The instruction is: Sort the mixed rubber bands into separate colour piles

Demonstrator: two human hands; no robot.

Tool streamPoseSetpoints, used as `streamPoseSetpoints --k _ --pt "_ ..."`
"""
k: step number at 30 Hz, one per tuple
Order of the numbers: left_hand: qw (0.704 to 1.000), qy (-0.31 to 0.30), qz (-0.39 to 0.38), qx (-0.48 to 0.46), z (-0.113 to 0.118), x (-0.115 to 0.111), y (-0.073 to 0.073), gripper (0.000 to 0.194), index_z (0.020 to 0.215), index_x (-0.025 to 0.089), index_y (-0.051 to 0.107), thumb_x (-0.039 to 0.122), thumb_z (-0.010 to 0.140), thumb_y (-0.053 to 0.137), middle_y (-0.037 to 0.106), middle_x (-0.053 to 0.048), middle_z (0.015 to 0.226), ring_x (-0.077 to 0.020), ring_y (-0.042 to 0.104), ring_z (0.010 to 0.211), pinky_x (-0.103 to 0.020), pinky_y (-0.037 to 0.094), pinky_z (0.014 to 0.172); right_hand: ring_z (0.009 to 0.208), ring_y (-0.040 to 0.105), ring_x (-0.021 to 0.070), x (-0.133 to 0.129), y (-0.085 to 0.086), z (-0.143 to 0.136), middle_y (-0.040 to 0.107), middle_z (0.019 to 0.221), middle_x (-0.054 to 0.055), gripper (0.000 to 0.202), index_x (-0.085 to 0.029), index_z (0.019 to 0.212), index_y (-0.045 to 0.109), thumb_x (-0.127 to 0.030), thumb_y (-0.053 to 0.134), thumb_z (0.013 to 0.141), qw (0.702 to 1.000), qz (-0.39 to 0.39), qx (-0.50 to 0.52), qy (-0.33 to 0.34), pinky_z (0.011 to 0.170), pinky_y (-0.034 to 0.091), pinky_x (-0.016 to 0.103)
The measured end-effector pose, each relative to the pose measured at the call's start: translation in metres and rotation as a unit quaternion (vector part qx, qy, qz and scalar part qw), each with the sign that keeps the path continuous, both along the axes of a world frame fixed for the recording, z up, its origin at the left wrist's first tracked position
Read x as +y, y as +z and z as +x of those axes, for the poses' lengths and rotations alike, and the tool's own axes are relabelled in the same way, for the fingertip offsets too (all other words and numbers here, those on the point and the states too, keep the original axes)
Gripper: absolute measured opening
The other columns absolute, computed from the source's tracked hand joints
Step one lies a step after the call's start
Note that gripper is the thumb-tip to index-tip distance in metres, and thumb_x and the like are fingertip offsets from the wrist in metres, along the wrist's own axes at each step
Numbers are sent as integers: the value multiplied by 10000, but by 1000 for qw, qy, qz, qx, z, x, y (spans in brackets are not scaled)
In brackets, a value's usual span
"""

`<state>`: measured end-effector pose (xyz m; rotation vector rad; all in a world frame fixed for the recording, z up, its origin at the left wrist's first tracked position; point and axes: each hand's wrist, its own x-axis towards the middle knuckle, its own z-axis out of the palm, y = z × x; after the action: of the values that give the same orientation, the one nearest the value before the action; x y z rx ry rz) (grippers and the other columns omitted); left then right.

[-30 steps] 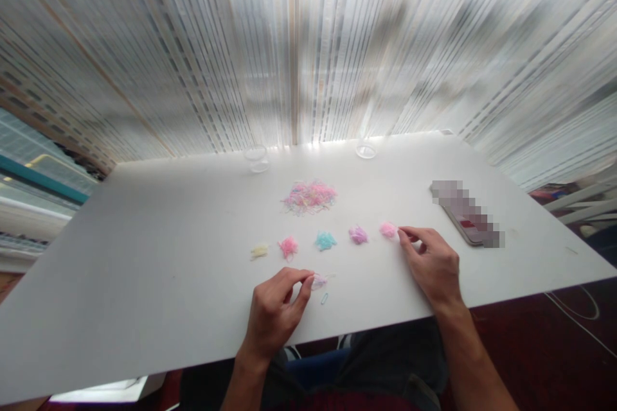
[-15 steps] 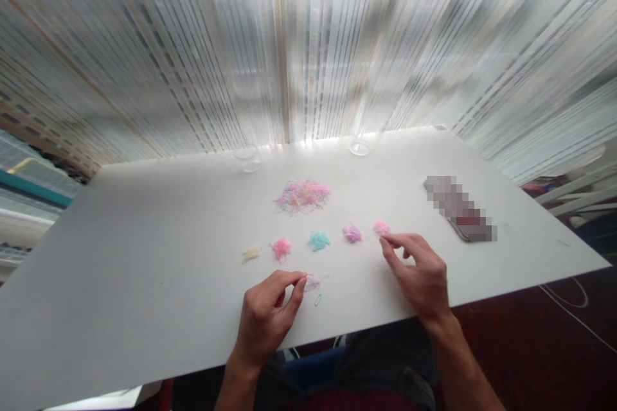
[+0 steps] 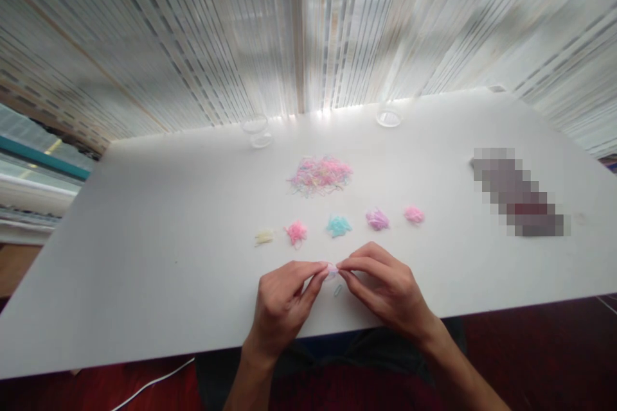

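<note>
A small bunch of pale purple rubber bands point(image 3: 331, 271) is held just above the white table point(image 3: 202, 289). My left hand point(image 3: 292, 295) pinches its left end between thumb and forefinger. Thumb and forefinger of my right hand point(image 3: 383, 286) are closed at the bunch's right end, pinching a band there; the exact strand is too small to make out. A single teal rubber band point(image 3: 338, 291) lies below the bunch. Beyond my hands runs a row of sorted heaps: yellow bands point(image 3: 264, 237), hot pink bands point(image 3: 295, 234), teal bands point(image 3: 339, 226), purple bands point(image 3: 377, 219) and light pink bands point(image 3: 414, 215).
Behind the row lies a larger mixed heap of rubber bands point(image 3: 321, 175). Clear round dishes or lids point(image 3: 261, 140) point(image 3: 388, 118) stand near the string curtain point(image 3: 231, 32) at the back. A blurred-out phone-like object point(image 3: 518, 196) lies at the right.
My right hand has moved left from the light pink heap to the bunch at my left hand. My left hand still pinches the bunch. The camera view has shifted.
</note>
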<state>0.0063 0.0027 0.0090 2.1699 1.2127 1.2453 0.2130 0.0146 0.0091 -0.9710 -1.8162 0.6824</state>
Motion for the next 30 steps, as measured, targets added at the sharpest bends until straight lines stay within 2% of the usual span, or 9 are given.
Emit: streamPoseSetpoints --k 13,18,20,25,30 --pt "1000 -11 -1 22 -1 2 3 118 1070 153 719 90 978 682 815 -53 933 -142 769 805 -233 604 774 777 674 167 -2 3 -1 700 864 55 163 -186 1034 726 -68 675 934 1000 -11 -8 -22 685 591 270" --pt "999 1 -5 43 1 1 5 84 1050 162 716 131 1006 651 815 -46 894 -144 771 759 -242 610 728 770 678 162 -1 5 0 702 862 48 173 -192 1046 724 -72 670 934 999 -27 -23 -28 678 598 264" --pt "998 36 -2 53 0 0 6 76 1038 170 719 138 999 663 811 -35 868 -144 763 728 -250 613 712 781 687 166 -1 6 0 710 875 52 194 -194 1073 723 -72 666 934 998 -38 -24 -34 682 605 265" --pt "981 181 4 72 -8 -1 12 128 1001 178 751 84 914 758 789 -15 851 -137 732 688 -247 603 673 762 697 171 1 10 1 717 864 52 231 -202 1099 725 -64 641 934 996 -65 -34 -43 637 605 255" --pt "975 206 -47 70 -17 6 13 162 1004 182 761 49 912 749 762 -12 886 -122 717 752 -227 588 690 739 696 171 1 10 6 718 855 56 259 -201 1123 720 -50 624 935 996 -77 -52 -17 610 591 250"
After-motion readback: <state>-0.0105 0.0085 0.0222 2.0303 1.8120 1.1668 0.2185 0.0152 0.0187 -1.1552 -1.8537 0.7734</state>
